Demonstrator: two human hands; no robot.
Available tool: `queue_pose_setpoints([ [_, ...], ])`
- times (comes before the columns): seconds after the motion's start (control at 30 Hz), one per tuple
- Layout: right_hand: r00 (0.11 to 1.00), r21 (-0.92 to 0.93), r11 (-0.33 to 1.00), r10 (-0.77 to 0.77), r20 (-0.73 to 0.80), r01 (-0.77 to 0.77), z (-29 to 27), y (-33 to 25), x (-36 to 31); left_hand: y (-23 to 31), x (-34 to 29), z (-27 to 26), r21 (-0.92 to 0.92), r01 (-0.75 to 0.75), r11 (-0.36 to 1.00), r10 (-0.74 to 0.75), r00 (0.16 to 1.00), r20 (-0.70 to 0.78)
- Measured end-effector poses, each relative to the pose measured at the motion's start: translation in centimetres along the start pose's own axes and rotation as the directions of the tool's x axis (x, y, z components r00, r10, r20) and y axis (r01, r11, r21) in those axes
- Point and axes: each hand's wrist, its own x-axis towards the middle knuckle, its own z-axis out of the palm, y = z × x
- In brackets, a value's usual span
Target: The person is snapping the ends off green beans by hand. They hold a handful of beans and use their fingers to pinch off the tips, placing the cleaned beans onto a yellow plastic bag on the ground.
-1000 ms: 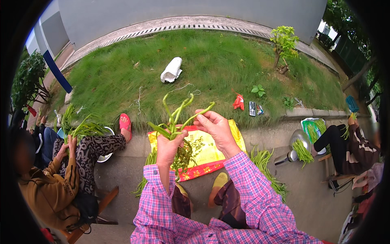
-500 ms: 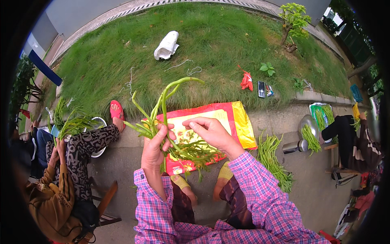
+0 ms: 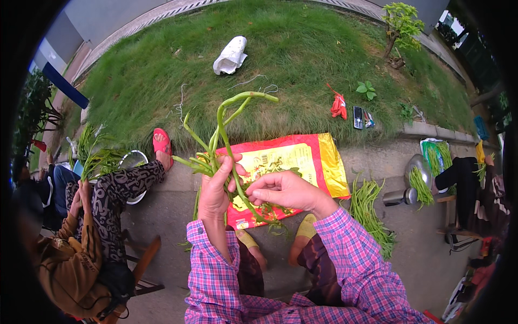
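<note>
A small bunch of long green vegetable stems (image 3: 221, 127) is gripped in my left hand (image 3: 215, 188), the stalks rising above the fist and curving over to the right. One stem bends down past the fingers to a leafy tip. Just right of it, my right hand (image 3: 288, 191) has its thumb and forefinger drawn together beside that stem; whatever lies between them is hidden. Under both hands a red and yellow plastic sack (image 3: 330, 162) is spread on the pavement, with leafy bits around my right hand.
A pile of green stems (image 3: 371, 213) lies right of the sack. Beyond are a metal cup (image 3: 399, 197) and a basin (image 3: 418, 163). A phone (image 3: 358, 117), red bag (image 3: 339, 105) and white bag (image 3: 231, 55) rest on grass. People sit on both sides, handling stems.
My right hand has moved down and slightly left, closer to the hanging stem. The view has shifted a little, and the left hand still grips the stems.
</note>
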Motion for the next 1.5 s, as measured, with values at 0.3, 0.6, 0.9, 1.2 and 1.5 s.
queue_pose_setpoints([
  [0.3,0.979,-0.192,0.981,-0.046,-0.198,0.007,0.7,0.9,0.1,-0.4,0.7,0.0,0.077,0.024,0.997,-0.02,0.999,-0.046],
  [0.6,0.969,-0.462,0.873,-0.226,-0.101,0.156,0.5,-0.1,-0.5,-0.6,0.5,0.1,0.113,0.083,0.99,-0.086,0.996,0.026],
  [0.9,0.812,-0.778,0.621,-0.5,-0.302,0.093,0.8,-0.6,-0.4,-0.3,0.4,0.4,0.119,0.105,0.987,-0.107,0.994,0.018],
  [1.2,0.687,-0.443,0.893,-0.373,-0.623,0.083,-3.3,0.7,0.3,-0.9,1.3,-1.3,-0.124,0.037,0.992,-0.054,0.989,-0.138],
  [1.5,0.572,-0.649,0.758,-0.504,-0.647,-0.067,-6.0,0.9,-0.9,-0.9,1.7,-2.6,-0.508,0.005,0.861,-0.162,0.951,-0.264],
])
